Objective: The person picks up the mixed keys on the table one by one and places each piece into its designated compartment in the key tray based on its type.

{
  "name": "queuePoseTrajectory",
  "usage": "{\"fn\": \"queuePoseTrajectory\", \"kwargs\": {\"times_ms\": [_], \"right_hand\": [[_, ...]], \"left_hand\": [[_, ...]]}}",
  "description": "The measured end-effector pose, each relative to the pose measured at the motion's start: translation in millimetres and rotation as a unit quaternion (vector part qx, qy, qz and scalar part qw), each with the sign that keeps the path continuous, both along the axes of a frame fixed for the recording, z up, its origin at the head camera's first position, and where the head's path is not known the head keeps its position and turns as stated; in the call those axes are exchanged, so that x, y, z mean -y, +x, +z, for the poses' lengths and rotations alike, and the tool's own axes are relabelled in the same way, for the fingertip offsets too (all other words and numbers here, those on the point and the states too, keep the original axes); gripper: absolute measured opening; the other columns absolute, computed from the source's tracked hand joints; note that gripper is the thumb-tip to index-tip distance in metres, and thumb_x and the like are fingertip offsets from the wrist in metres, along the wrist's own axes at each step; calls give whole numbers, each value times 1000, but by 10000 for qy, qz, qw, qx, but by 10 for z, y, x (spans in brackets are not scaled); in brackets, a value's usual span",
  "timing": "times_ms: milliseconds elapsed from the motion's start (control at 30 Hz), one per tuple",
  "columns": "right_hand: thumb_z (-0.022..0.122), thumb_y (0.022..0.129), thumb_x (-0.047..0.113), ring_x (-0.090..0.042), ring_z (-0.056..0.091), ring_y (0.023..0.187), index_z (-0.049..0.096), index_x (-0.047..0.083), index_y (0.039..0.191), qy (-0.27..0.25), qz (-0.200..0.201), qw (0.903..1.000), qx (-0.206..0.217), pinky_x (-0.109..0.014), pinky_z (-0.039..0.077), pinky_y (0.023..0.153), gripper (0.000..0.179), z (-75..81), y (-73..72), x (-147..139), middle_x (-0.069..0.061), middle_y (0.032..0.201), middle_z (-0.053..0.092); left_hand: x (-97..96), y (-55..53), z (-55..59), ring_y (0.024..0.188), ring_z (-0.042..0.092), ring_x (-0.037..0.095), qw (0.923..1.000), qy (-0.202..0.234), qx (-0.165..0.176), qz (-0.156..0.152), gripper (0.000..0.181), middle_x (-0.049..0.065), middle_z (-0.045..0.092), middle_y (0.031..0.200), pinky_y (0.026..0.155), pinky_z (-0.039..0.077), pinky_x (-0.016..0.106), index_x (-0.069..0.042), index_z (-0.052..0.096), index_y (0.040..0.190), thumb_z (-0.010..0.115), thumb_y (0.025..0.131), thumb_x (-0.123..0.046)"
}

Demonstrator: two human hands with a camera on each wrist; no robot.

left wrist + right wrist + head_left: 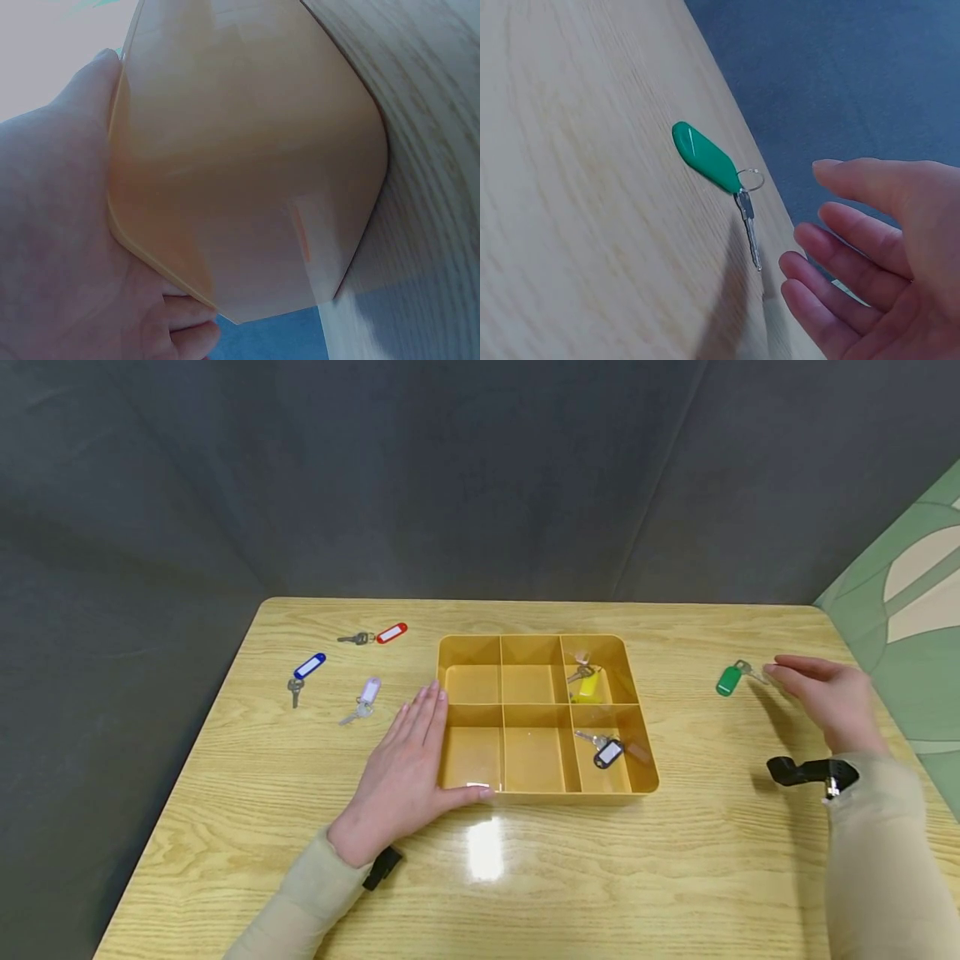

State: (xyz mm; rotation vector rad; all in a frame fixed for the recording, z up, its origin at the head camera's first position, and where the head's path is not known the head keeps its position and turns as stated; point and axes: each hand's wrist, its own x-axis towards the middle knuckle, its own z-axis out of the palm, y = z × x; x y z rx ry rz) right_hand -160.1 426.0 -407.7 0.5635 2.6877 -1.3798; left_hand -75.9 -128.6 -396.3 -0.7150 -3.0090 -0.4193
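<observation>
My left hand [405, 764] rests on the left front corner of a yellow-orange divided box [551, 797], fingers straight along its left rim and thumb along the front. The box's outer wall [247, 150] fills much of the left wrist view. At the right, my right hand [828, 697] hovers beside a key [748, 225] with a green tag [703, 157]. Its fingers are relaxed and apart from the key in the right wrist view. In the box's right column lie a key with a yellow tag [588, 687] and, nearer me, one with a black-rimmed tag [608, 753].
Left of the box, three tagged keys lie on the wooden table [562, 885]: one with a red tag [392, 633], one with a blue tag [310, 666] and one with a lilac tag [371, 690]. A dark curtain [480, 477] hangs behind the table.
</observation>
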Motion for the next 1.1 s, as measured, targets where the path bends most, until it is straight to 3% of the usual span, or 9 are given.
{"fn": "queuePoseTrajectory", "kwargs": {"times_ms": [233, 367, 733, 833, 1100], "right_hand": [[69, 91, 58, 0, 47, 105, 64, 18, 141, 103, 128, 9999, 25, -11, 40, 75, 64, -32, -99, -45, 31, 103, 53], [69, 91, 57, 2, 46, 101, 64, 13, 140, 187, 193, 9996, -27, -9, 42, 72, 66, -52, -145, -58, 34, 99, 54], [70, 93, 52, 5, 47, 95, 61, 5, 141, 221, 261, 9994, -10, -9, 41, 71, 68, -110, -214, -63, 40, 89, 55], [68, 94, 53, 4, 47, 95, 57, -1, 142, 379, 307, 9988, 30, -10, 41, 71, 73, -130, -231, -37, 40, 87, 53], [66, 94, 56, -8, 48, 102, 59, -2, 140, 588, 258, 9978, 141, -15, 42, 74, 74, -158, -251, 45, 36, 87, 53]], "left_hand": [[0, 2, -1, 155, 3, 29, 10000, -15, 12, 20, 128, 16, -2, 168, 124, 4, 38, 2, 5, 161, 43, 82, -90], [-2, 3, 0, 155, 3, 29, 10000, -11, -2, 13, 128, 15, -4, 168, 124, 4, 38, 3, 6, 161, 45, 81, -90], [1, 10, 1, 154, 3, 30, 10000, -20, 23, 27, 128, 15, -5, 168, 124, 4, 39, 2, 5, 161, 43, 81, -91], [1, 7, -5, 154, 5, 30, 10000, 5, -13, 31, 129, 16, -2, 168, 124, 5, 39, 2, 5, 161, 47, 81, -89], [-6, 4, -9, 154, 5, 30, 10000, 41, -50, 17, 128, 19, 4, 168, 124, 8, 41, 2, 6, 161, 50, 81, -88]]}}
